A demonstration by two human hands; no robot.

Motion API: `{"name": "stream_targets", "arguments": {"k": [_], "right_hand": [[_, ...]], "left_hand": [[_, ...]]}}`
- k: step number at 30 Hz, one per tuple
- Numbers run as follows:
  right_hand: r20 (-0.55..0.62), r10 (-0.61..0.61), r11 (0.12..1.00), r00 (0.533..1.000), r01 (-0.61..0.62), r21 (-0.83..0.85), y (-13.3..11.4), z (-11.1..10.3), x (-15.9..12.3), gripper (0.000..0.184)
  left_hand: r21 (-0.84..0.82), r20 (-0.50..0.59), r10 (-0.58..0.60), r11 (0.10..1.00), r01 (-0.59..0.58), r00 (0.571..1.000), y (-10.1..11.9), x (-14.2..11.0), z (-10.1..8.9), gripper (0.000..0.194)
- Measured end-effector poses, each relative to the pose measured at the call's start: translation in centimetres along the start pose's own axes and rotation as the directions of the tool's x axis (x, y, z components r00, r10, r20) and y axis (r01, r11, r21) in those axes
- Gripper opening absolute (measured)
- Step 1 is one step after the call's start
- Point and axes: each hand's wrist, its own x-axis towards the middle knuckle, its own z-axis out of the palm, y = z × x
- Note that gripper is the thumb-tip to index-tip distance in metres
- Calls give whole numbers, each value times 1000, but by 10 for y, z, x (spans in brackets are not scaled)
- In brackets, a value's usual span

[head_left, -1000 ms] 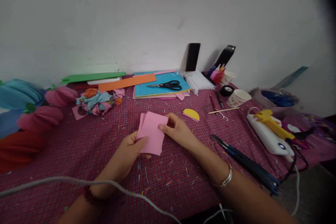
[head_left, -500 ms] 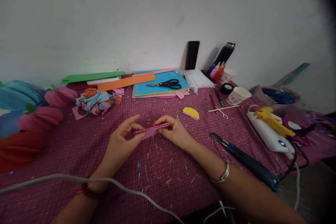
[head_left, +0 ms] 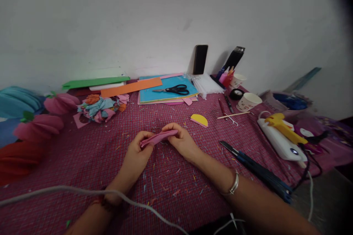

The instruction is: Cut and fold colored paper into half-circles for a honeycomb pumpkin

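Observation:
Both my hands grip one pink foam sheet (head_left: 158, 137) just above the red checked tablecloth (head_left: 91, 161) at the middle of the table. The sheet lies almost edge-on to me, so only a thin folded strip shows. My left hand (head_left: 138, 154) pinches its left end with closed fingers. My right hand (head_left: 180, 141), a silver bangle on its wrist, pinches the right end from above. A yellow half-round foam piece (head_left: 200, 119) lies a short way beyond my right hand.
Black scissors (head_left: 173, 89) rest on a stack of coloured sheets (head_left: 165, 93) by the wall. A pile of scraps (head_left: 99, 106) and foam flowers (head_left: 41, 125) lie left. Right are paper cups (head_left: 249, 101), a yellow glue gun (head_left: 285, 128) on a white block, and blue-handled tools (head_left: 259, 170). A white cable (head_left: 82, 192) crosses the front.
The pink sheet faced me flat a second ago; my hands have tipped it down to nearly edge-on and lowered it. My left fingers have closed round its left end.

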Motion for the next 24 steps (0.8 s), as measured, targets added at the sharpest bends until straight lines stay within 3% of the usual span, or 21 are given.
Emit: {"name": "stream_targets", "arguments": {"k": [7,11,16,20,22,24], "right_hand": [[16,-115,988,993,116,-97,0,0,-2,17],[7,-52,987,999,52,-151,1,0,-2,16],[-24,-48,993,999,45,-105,-9,0,-6,10],[19,-26,990,999,29,-139,-23,3,-14,9],[60,-42,984,997,52,-168,-34,0,-22,12],[98,-107,965,989,127,-232,-47,-8,-33,24]], "left_hand": [[129,78,195,970,-204,978,0,1,-9,9],[315,110,190,924,-216,975,3,5,-13,11],[359,74,158,917,-174,985,27,-1,-22,14],[316,105,21,947,-53,994,36,-4,-36,19],[217,128,-131,971,102,983,34,0,-52,24],[118,182,-325,944,308,928,29,6,-74,28]]}}
